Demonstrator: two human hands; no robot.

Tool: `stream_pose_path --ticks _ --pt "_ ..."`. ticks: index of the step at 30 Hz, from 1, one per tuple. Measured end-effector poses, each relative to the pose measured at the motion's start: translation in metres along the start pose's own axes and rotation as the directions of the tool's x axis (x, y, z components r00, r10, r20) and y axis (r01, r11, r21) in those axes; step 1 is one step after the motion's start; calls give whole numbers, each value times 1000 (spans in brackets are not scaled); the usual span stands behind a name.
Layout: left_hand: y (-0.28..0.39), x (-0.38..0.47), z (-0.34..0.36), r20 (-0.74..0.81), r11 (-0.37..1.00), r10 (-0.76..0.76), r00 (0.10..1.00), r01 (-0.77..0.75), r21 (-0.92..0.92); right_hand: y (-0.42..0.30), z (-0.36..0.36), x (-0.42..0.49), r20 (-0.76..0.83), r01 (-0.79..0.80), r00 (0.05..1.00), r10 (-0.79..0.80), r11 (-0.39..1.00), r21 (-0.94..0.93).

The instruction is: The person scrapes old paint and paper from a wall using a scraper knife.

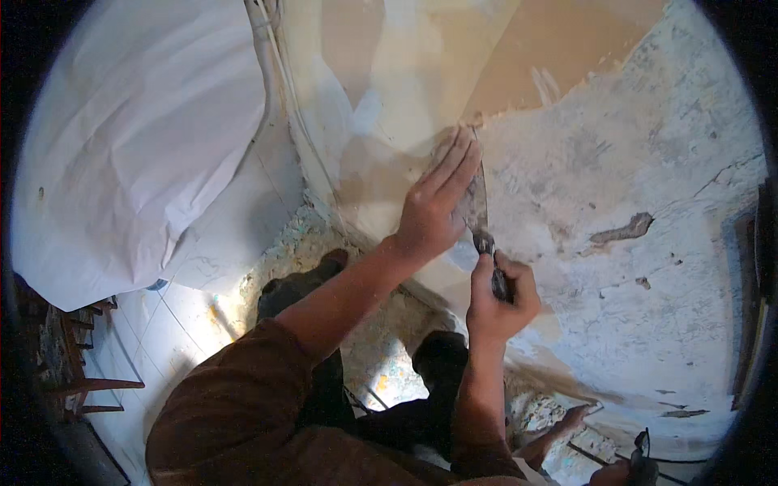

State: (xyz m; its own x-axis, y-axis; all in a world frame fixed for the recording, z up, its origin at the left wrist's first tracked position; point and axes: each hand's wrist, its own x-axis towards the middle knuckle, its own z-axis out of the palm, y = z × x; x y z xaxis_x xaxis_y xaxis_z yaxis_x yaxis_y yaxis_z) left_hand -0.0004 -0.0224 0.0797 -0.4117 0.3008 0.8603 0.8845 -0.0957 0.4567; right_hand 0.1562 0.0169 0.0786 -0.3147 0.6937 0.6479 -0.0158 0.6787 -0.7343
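Observation:
My right hand (501,297) grips the dark handle of a scraper or putty knife (477,197), whose long metal blade points up along the wall. My left hand (434,194) lies over the blade's left side, its fingers extended towards the blade's tip and partly hiding it. The tip is near the ragged lower edge of a tan patch of coating on the wall (547,61). Right of the blade, the wall surface (547,182) is rough, pale and stained.
A white sheet (164,121) drapes at the upper left, beside pipes or cables (285,73). Debris lies on the floor (304,237) by the wall's foot. Dark wooden furniture (97,386) stands at lower left. Another person's hand (611,474) and a forearm (550,434) show at lower right.

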Motion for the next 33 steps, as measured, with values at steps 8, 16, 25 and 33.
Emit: stream_pose_path --ticks 8,16,25,33 --pt "-4 0 4 -23 997 69 997 -68 37 -6 -2 9 35 -27 999 26 999 35" --pt "16 -4 -4 58 999 -33 998 35 -38 -16 -23 12 112 81 991 -73 995 -66" --pt "5 3 2 -4 999 45 999 -45 3 -1 -8 9 21 23 1000 -23 1000 8" --pt "-5 0 1 1 996 82 997 -82 30 4 -2 3 28 14 1000 -14 1000 13"
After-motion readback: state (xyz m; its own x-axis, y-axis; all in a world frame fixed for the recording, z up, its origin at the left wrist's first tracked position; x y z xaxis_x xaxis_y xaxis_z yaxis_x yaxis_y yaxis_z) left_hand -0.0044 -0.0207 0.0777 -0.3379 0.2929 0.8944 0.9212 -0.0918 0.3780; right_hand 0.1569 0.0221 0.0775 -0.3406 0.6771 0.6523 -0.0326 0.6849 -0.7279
